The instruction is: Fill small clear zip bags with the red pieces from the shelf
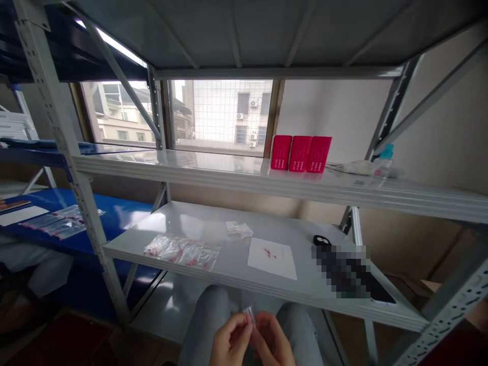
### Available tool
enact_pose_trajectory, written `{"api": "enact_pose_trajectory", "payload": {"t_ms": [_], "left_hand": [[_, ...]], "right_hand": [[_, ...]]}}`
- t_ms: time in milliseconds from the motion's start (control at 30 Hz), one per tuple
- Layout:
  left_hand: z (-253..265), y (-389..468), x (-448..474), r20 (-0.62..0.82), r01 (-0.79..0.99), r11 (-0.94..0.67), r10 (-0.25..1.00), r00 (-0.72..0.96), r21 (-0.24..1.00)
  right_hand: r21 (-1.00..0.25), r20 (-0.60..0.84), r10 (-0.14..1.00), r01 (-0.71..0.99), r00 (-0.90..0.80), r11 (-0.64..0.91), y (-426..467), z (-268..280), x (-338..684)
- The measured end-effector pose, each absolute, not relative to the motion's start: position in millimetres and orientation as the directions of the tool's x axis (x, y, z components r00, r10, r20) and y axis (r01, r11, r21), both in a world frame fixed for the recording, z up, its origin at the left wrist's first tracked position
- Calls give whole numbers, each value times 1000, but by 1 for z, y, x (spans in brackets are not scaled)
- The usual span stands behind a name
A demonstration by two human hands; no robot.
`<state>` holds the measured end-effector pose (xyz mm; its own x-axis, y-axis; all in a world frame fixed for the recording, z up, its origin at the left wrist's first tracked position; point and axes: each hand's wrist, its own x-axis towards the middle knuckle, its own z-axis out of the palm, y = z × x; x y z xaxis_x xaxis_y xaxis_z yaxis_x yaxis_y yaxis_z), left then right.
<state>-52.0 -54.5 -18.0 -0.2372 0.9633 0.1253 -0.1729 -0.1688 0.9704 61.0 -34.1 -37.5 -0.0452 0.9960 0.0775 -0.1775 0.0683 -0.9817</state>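
Low over my lap, my left hand (231, 338) pinches a small clear zip bag (248, 314) with a red line along it. My right hand (272, 336) is closed against the bag's other side, fingertips bent inward. Whether anything lies inside the bag is too small to tell. On the grey shelf (229, 264) beyond my hands lies a white sheet of paper (282, 267) with a few small red pieces (269, 252) on it. Left of the paper, several clear zip bags (183, 251) with red pieces inside lie in a row. Flat clear bags (239, 230) rest farther back.
A black roll (322, 240) and a dark flat device (371, 282), partly blurred out, lie on the right. Three red boxes (301, 153) stand on the upper shelf (213, 168). A perforated upright (68, 137) rises at left, before a blue shelf (122, 208) with more bags.
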Motion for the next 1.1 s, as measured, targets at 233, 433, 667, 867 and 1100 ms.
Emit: {"api": "enact_pose_trajectory", "payload": {"t_ms": [233,433,667,867,1100], "left_hand": [[-3,-70,-67,134,-102,-156,972,-193,983],[6,-72,-64,169,3,-170,976,-137,985],[14,-81,-59,214,223,-186,971,-105,957],[11,-79,-68,69,148,-63,997,-34,987],[8,-77,-75,17,-82,-11,997,70,997]], "right_hand": [[-945,323,943,30,-84,327,-56,-6,70],[-984,169,974,-80,-152,158,-54,-11,71],[-979,-15,965,-192,-263,-67,-54,-6,73],[-961,-106,933,-206,-343,-185,-52,-10,82],[-975,-78,935,-171,-346,-144,-51,-4,81]]}}
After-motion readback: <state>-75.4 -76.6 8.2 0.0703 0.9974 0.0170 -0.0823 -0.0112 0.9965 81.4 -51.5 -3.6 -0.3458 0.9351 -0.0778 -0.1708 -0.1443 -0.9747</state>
